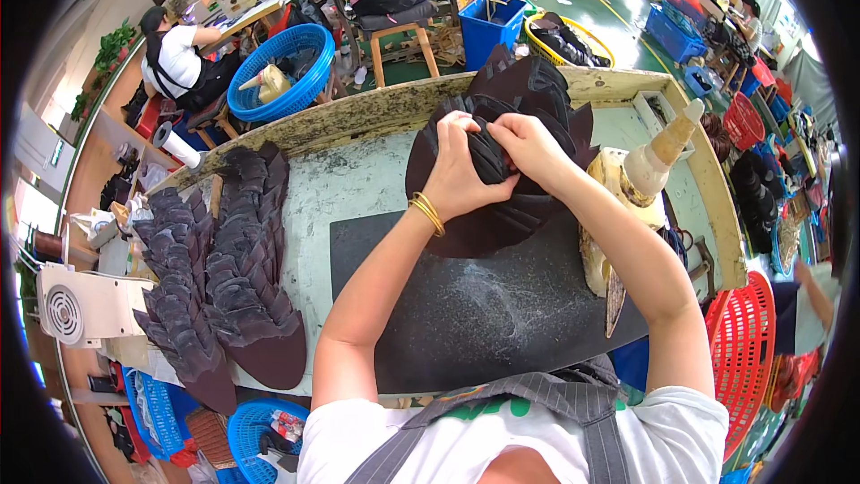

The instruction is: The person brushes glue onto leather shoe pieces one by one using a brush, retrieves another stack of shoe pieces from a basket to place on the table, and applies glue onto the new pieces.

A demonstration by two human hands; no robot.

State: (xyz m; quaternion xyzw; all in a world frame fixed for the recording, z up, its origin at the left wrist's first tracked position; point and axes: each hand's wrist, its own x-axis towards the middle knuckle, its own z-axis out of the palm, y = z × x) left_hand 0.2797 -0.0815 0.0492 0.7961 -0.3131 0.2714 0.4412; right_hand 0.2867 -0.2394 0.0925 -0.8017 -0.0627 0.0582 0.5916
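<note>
A stack of dark pieces (486, 157) is sitting between the two hands, above the far part of the work table (349, 179). The left hand (455, 177) is clamping the stack's left side, its thumb lying along the near edge. The right hand (536, 152) is gripping the right side, thumb at the top; its other fingertips are partly hiding. More dark pieces (528, 85) are fanning out behind and below the hands. A black mat (484, 314), dusted with pale specks, is lying nearer the body. Right of the mat, a cream pot with a pointed spout (649, 161) is standing near the right forearm. On the table's left, two rows of overlapping dark pieces (246, 246) are lying side by side. Beyond the wooden rim (358, 115), blue baskets (285, 72) are standing near a seated co-worker (184, 54).
</note>
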